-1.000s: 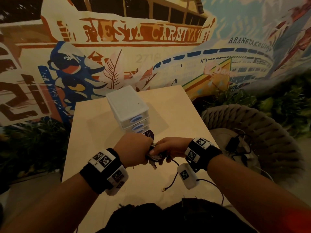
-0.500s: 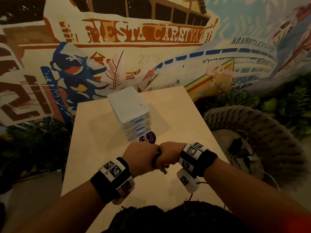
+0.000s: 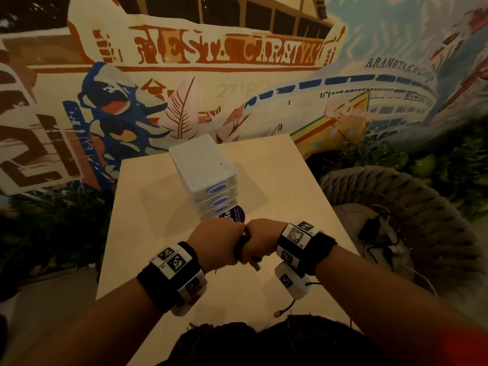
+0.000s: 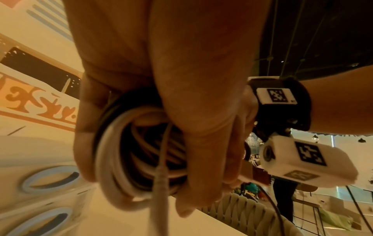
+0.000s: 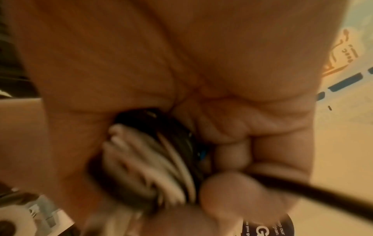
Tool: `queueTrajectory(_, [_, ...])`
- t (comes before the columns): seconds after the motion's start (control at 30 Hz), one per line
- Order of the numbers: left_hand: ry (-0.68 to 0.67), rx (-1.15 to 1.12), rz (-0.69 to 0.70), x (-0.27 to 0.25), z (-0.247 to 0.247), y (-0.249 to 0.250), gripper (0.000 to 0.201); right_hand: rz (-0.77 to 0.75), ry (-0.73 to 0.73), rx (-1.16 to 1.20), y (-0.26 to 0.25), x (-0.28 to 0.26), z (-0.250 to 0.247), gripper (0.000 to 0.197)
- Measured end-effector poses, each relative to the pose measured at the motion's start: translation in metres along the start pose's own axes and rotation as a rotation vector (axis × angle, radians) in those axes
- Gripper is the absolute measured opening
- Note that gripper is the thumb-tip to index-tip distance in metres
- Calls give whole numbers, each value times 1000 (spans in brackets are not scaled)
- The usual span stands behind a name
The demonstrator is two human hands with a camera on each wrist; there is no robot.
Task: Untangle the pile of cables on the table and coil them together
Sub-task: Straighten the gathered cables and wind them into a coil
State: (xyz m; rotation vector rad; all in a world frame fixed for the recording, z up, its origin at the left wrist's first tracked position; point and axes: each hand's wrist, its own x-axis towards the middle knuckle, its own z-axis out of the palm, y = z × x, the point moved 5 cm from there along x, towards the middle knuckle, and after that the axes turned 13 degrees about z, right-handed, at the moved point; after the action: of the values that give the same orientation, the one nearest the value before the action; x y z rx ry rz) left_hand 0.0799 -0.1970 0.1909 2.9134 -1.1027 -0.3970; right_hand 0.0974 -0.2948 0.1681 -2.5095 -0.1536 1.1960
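Note:
Both hands meet above the near middle of the table (image 3: 148, 207), fist against fist. My left hand (image 3: 216, 244) grips a coil of white and black cables (image 4: 125, 159); its fingers curl round the loops and a grey cable end hangs down from them. My right hand (image 3: 260, 240) grips the same coil (image 5: 165, 159) from the other side and pinches a black cable (image 5: 315, 191) that runs away to the right. Between the fists only a dark sliver of the coil (image 3: 241, 243) shows. A thin black cable end with a gold plug (image 3: 277, 314) dangles near the table's front edge.
A white stack of drawers (image 3: 204, 175) with blue oval handles stands mid-table just beyond my hands, a round dark sticker (image 3: 233, 215) at its foot. A woven rope chair (image 3: 412, 207) to the right holds a black adapter (image 3: 369, 228) and cords. A mural wall lies behind.
My hands have closed together and risen slightly. The loose black cable that trailed on the table a second ago has been drawn up; only a short end hangs now.

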Motion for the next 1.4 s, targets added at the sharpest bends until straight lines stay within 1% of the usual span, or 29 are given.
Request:
queueTrajectory(0.07, [64,-53,19,-1,1,-7,33,-29,35,44,2,1,-2,22])
queueTrajectory(0.1, [108,-100,29,-3,0,-12,41,-41,44,76,3,1,-4,24])
queueTrajectory(0.17, [188,-232,33,-11,-3,-27,65,-56,59,150,9,0,-10,27])
queueTrajectory(0.2, [219,-329,23,-17,-6,-34,75,-56,63,196,13,0,-14,27])
queueTrajectory(0.27, [292,-624,-10,-27,-10,-45,83,-89,49,332,18,-4,-22,22])
queueTrajectory(0.33, [346,-986,-20,-32,-6,-49,80,-154,4,525,16,-8,-28,11])
queueTrajectory(0.37, [341,-1091,-13,-32,0,-49,73,-184,-16,621,13,-12,-30,5])
queueTrajectory(0.4, [320,-1153,-10,-31,5,-46,65,-202,-33,702,10,-14,-31,14])
queueTrajectory(0.47, [276,-1245,17,-28,7,-32,58,-241,-89,817,3,-14,-30,37])
queueTrajectory(0.53, [311,-1342,70,-24,1,-18,55,-298,-146,875,-5,-14,-27,53])
queueTrajectory(0.57, [353,-1377,97,-22,-4,-15,52,-317,-173,890,-7,-14,-26,56])
queueTrajectory(0.6, [411,-1387,118,-22,-9,-15,55,-334,-197,896,-8,-14,-25,58])
queueTrajectory(0.67, [504,-1376,178,-24,-22,-15,80,-377,-255,901,-13,-16,-21,55])
queueTrajectory(0.7, [520,-1385,200,-24,-25,-16,89,-394,-287,899,-15,-17,-19,55])
queueTrajectory(0.73, [525,-1409,216,-24,-28,-15,92,-404,-319,898,-17,-17,-16,58])
queueTrajectory(0.77, [527,-1427,231,-25,-31,-13,91,-413,-349,896,-19,-17,-14,60])
queueTrajectory(0.83, [566,-1434,261,-26,-35,-10,79,-447,-376,864,-20,-20,-13,56])
queueTrajectory(0.9, [638,-1370,293,-29,-40,-9,54,-467,-363,793,-20,-26,-18,42])
queueTrajectory(0.97, [685,-1301,326,-31,-45,-10,30,-436,-329,650,-17,-30,-22,26])
queueTrajectory(1.0, [699,-1267,341,-31,-48,-10,24,-412,-309,572,-16,-30,-22,24])
queueTrajectory(1.07, [702,-1221,331,-31,-51,-11,15,-361,-256,473,-12,-27,-20,26])
queueTrajectory(1.17, [707,-1133,269,-31,-49,-20,8,-299,-162,326,-4,-21,-17,23])
queueTrajectory(1.23, [686,-1076,238,-30,-44,-28,6,-274,-156,297,6,-17,-15,20])
queueTrajectory(1.27, [670,-1035,219,-30,-43,-31,5,-255,-159,324,11,-14,-15,22])
queueTrajectory(1.33, [633,-904,187,-30,-39,-34,5,-181,-161,454,18,-7,-14,25])
queueTrajectory(1.4, [630,-723,185,-28,-35,-33,12,-105,-170,620,22,-3,-12,35])
